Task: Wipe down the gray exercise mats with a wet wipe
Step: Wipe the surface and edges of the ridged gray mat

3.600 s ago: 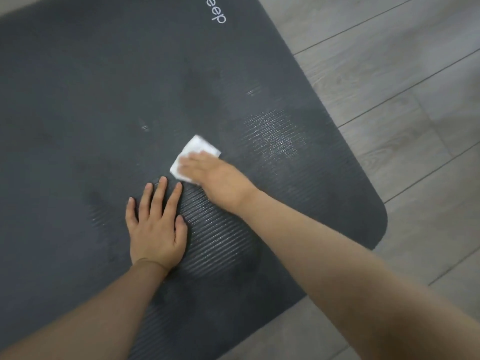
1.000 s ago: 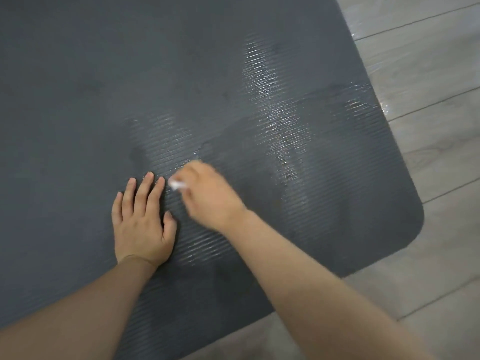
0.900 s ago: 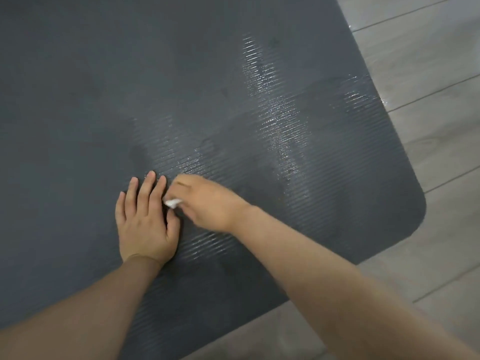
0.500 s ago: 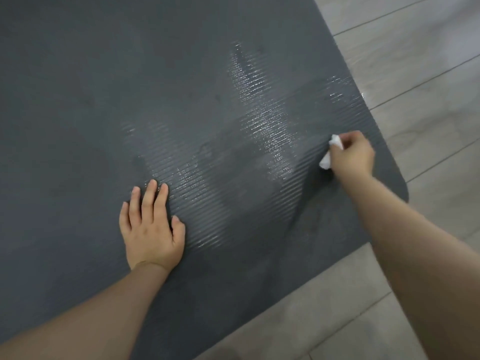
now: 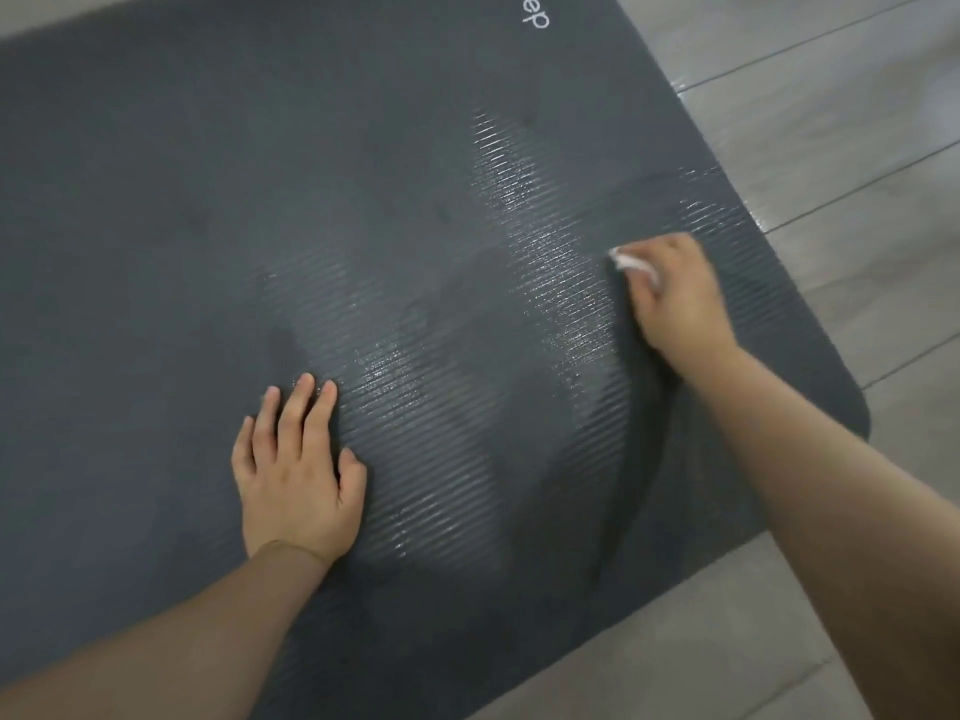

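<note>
While the left hand [image 5: 296, 475] lies flat on the ribbed mat [image 5: 156, 200], the right hand [image 5: 675, 293] grips a crumpled wipe [image 5: 631, 263].

Grey wood-plank floor [image 5: 852, 122] with thin dark seams

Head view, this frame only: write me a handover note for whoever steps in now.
Left hand: flat, fingers straight, pressing the gray mat.
Right hand: grips the bunched wet wipe against the mat near its right edge.
Done: glossy wet streaks across the mat's middle and right side.
Left: the matte left part and the far end by the printed logo look dry; wipe those.
</note>
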